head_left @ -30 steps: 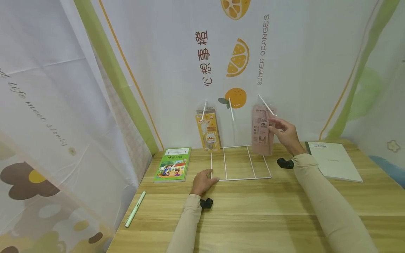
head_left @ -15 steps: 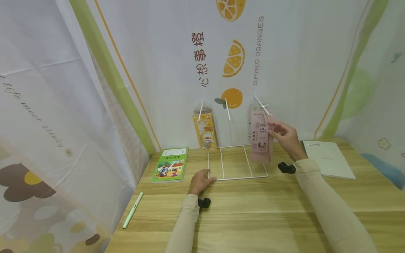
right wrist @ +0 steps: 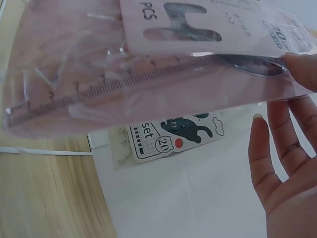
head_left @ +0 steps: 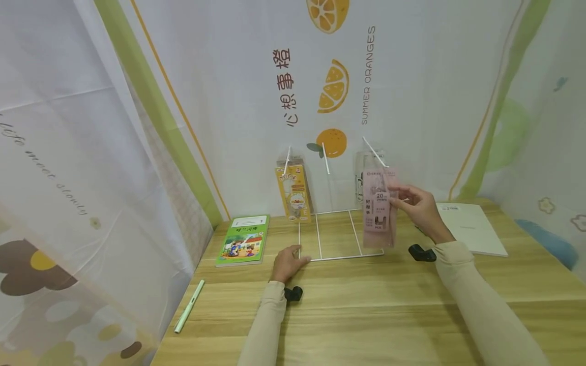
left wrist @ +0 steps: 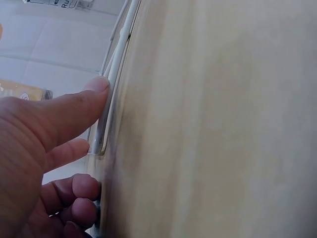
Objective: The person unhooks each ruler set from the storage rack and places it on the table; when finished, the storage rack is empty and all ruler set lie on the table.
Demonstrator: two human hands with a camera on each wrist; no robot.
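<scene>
My right hand (head_left: pixel 418 207) pinches the right edge of a pink see-through ruler set (head_left: pixel 379 203), between thumb and fingers. Its top edge overlaps the tip of the right white hook (head_left: pixel 375 151) in the head view. Ruler markings show through the pouch (right wrist: pixel 168 101) in the right wrist view. Behind it hangs another ruler set (right wrist: pixel 183 134) with a black cat on its card. My left hand (head_left: pixel 288 263) holds the front left corner of a white wire rack (head_left: pixel 341 258), its thumb (left wrist: pixel 99 87) against the front bar.
A yellow package (head_left: pixel 295 195) hangs on the left hook; the middle hook (head_left: pixel 326 160) is bare. A green book (head_left: pixel 242 241) and pale green pen (head_left: pixel 189 306) lie left on the wooden table (head_left: pixel 357 315). A pale notebook (head_left: pixel 473 229) lies at right, before a printed curtain (head_left: pixel 412 91).
My right hand has drawn the pink ruler set forward and down along the right hook, uncovering the one behind. My left hand has stayed at the rack's corner.
</scene>
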